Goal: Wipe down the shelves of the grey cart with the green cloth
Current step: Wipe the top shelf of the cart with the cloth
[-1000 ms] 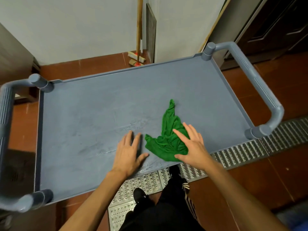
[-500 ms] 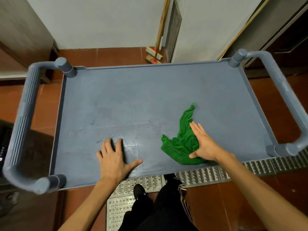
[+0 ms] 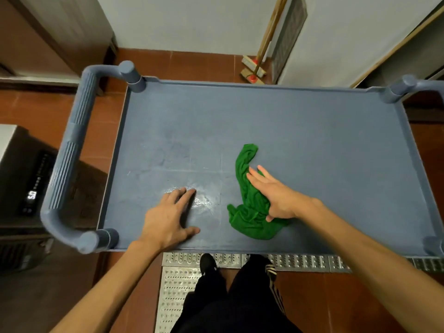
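Observation:
The grey cart's top shelf (image 3: 300, 131) fills the middle of the view. A crumpled green cloth (image 3: 249, 212) lies on it near the front edge, right of centre, with one tail stretching away from me. My right hand (image 3: 274, 195) presses flat on the cloth, fingers together and pointing up-left. My left hand (image 3: 168, 219) rests palm down on the bare shelf to the left of the cloth, fingers spread, holding nothing. Wet streaks (image 3: 204, 200) shine on the shelf between my hands.
Tubular handles rise at the cart's left end (image 3: 69, 159) and right end (image 3: 408, 87). A broom (image 3: 262, 51) leans on the far wall. A dark appliance (image 3: 26, 179) stands at the left. A metal floor grating (image 3: 300, 261) runs under the cart's front edge by my feet.
My view has swung so the cart sits more square and its left handle shows. The cloth's tail has curved over under my right hand. My left hand stays flat on the shelf.

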A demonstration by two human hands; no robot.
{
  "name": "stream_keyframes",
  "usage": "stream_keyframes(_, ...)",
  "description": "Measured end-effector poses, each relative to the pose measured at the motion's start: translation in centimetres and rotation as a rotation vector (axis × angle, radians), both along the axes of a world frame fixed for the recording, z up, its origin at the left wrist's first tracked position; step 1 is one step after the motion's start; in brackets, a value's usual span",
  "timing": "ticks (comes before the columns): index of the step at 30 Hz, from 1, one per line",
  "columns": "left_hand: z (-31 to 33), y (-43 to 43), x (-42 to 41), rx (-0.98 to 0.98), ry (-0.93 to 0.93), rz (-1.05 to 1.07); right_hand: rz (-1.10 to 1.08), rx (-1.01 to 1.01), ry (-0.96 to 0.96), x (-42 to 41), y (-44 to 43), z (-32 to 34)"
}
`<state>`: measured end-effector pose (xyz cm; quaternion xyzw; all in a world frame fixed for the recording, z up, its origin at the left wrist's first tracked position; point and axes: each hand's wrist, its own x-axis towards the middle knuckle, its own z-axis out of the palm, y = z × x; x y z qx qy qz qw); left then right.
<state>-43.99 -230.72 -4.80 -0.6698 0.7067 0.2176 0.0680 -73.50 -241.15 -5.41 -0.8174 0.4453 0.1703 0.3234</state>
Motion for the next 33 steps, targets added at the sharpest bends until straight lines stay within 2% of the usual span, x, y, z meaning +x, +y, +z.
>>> stream_keyframes(8,-0.8,0.5,0.7,-0.043,0.149,0.087,0.125,-0.026,-0.04,5.7,0.1,-0.7)
stream_keyframes(11,-1.2,1.1,0.9,-0.078,-0.019,0.278,0.156,-0.044,-0.039,7.0,0.1,-0.7)
stream_keyframes(13,-1.2,1.5,1.5,0.027,-0.111,0.486,0.184,-0.048,-0.042,8.2,0.2,-0.7)
stream_keyframes(15,-1.2,1.8,2.0,0.107,-0.106,0.571,0.216,-0.056,-0.042,9.4,0.5,-0.6)
stream_keyframes(20,-1.0,1.9,3.0,0.095,-0.128,0.478,0.27,-0.053,-0.066,11.8,0.9,-0.7)
stream_keyframes(28,0.1,3.2,8.1,0.083,-0.054,0.275,0.387,-0.073,-0.108,15.8,1.7,-1.0)
stream_keyframes(33,0.5,3.5,8.6,0.13,-0.162,0.166,0.473,-0.083,-0.12,19.1,2.5,-1.1)
